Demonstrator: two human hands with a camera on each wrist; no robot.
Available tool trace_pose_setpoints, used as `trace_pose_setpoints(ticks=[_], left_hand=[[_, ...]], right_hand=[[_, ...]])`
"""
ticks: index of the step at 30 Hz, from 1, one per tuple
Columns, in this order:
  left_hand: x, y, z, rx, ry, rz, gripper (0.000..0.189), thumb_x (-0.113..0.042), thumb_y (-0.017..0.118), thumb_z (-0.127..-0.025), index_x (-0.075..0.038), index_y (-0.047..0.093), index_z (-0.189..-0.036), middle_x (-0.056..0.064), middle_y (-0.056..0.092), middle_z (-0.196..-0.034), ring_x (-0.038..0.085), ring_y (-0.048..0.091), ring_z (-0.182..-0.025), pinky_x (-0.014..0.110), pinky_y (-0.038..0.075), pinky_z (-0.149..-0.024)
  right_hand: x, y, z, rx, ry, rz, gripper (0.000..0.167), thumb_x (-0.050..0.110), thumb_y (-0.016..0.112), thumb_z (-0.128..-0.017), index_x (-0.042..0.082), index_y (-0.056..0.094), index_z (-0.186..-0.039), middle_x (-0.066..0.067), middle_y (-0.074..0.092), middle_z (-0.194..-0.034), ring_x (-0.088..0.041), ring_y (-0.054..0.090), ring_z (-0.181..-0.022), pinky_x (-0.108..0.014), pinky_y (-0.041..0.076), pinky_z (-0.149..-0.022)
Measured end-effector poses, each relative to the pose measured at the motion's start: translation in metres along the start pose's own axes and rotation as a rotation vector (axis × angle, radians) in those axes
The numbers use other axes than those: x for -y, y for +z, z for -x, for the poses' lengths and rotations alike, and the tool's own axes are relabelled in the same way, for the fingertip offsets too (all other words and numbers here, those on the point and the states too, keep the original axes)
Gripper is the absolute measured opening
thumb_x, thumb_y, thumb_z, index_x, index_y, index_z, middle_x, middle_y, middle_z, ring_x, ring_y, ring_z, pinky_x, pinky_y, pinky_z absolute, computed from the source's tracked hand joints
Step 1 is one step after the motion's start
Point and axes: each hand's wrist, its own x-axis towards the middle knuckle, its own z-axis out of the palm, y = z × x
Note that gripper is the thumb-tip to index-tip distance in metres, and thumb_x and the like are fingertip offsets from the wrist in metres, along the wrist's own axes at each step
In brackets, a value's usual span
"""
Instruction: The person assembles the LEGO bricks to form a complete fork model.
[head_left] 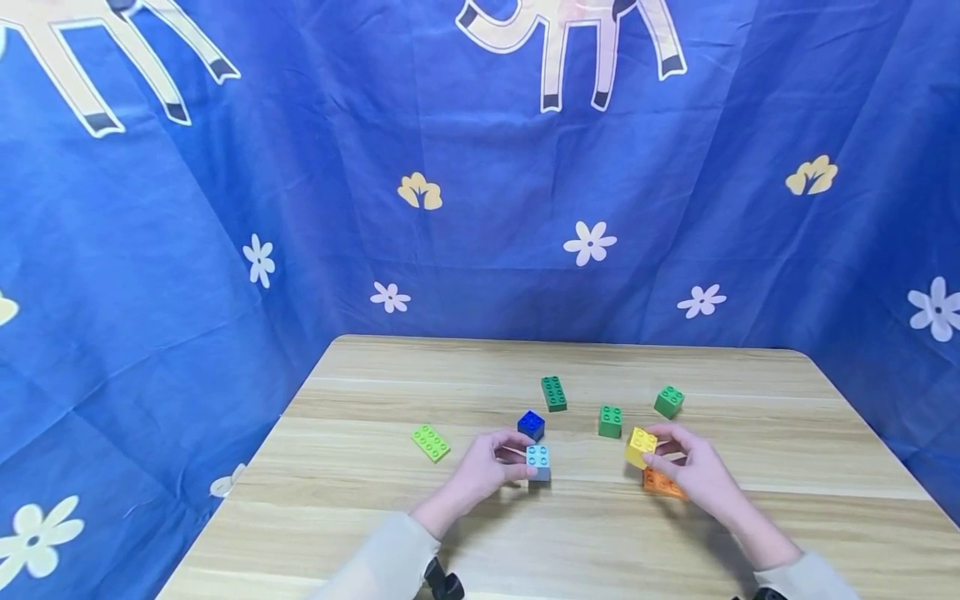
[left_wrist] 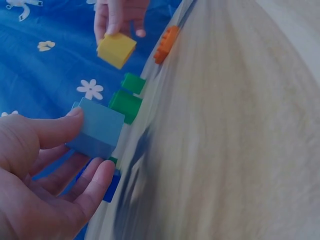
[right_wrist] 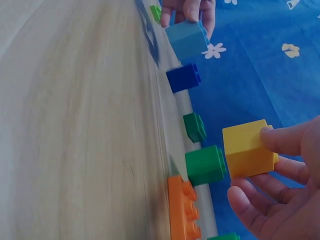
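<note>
Between thumb and fingers, my left hand [head_left: 486, 467] pinches a light blue toy brick [head_left: 537, 463], lifted off the table in the left wrist view. My right hand [head_left: 692, 468] likewise pinches a yellow brick [head_left: 641, 447], its studs facing up, held above the table. Just beyond the light blue brick lies a dark blue brick [head_left: 531, 425]. Under the right hand, partly hidden by it, is a flat orange brick [head_left: 663, 484]. In the right wrist view the yellow brick [right_wrist: 250, 148] hangs near a green brick [right_wrist: 205, 165] standing on the table.
On the wooden table [head_left: 360, 383] lie a lime green flat brick [head_left: 431, 442] to the left and a long dark green brick [head_left: 554, 393] towards the back. Two square green bricks, one central [head_left: 611, 422] and one farther right [head_left: 669, 402], stand beyond the right hand. A blue curtain [head_left: 510, 200] hangs behind.
</note>
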Motion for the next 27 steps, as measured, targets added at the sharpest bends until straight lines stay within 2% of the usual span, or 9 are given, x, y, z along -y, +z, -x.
trace_pose_setpoints(ticks=[9, 17, 23, 27], left_hand=[[0.004, 0.010, 0.000, 0.017, -0.022, 0.024, 0.036, 0.000, 0.075, -0.071, -0.003, 0.063, -0.106, 0.014, 0.065, -0.094, 0.027, 0.062, -0.087, 0.029, 0.055, -0.068], [0.005, 0.018, -0.001, 0.030, -0.016, 0.050, 0.035, 0.003, 0.074, -0.071, -0.002, 0.063, -0.105, 0.014, 0.065, -0.094, 0.027, 0.063, -0.086, 0.032, 0.056, -0.065], [0.006, 0.022, 0.001, 0.035, -0.031, 0.052, 0.036, 0.005, 0.074, -0.071, -0.002, 0.064, -0.105, 0.014, 0.066, -0.094, 0.026, 0.063, -0.085, 0.035, 0.056, -0.063], [-0.003, 0.021, 0.005, 0.032, -0.027, 0.036, 0.034, 0.007, 0.072, -0.072, 0.001, 0.063, -0.105, 0.017, 0.065, -0.094, 0.029, 0.063, -0.086, 0.035, 0.056, -0.064]], right_hand=[[0.004, 0.015, -0.001, 0.021, -0.014, -0.038, 0.036, 0.007, 0.073, -0.079, -0.002, 0.059, -0.112, -0.008, 0.063, -0.091, -0.013, 0.059, -0.081, -0.026, 0.053, -0.068], [0.007, 0.026, 0.000, 0.046, -0.009, -0.067, 0.038, 0.005, 0.073, -0.077, -0.002, 0.059, -0.112, -0.009, 0.063, -0.092, -0.015, 0.060, -0.080, -0.027, 0.054, -0.065], [0.010, 0.033, -0.001, 0.062, -0.027, -0.060, 0.038, 0.008, 0.073, -0.078, -0.001, 0.059, -0.113, -0.007, 0.063, -0.093, -0.014, 0.060, -0.082, -0.027, 0.053, -0.068], [0.012, 0.036, -0.002, 0.071, -0.037, -0.063, 0.037, 0.007, 0.073, -0.078, 0.000, 0.060, -0.112, -0.007, 0.062, -0.095, -0.015, 0.059, -0.082, -0.027, 0.053, -0.069]])
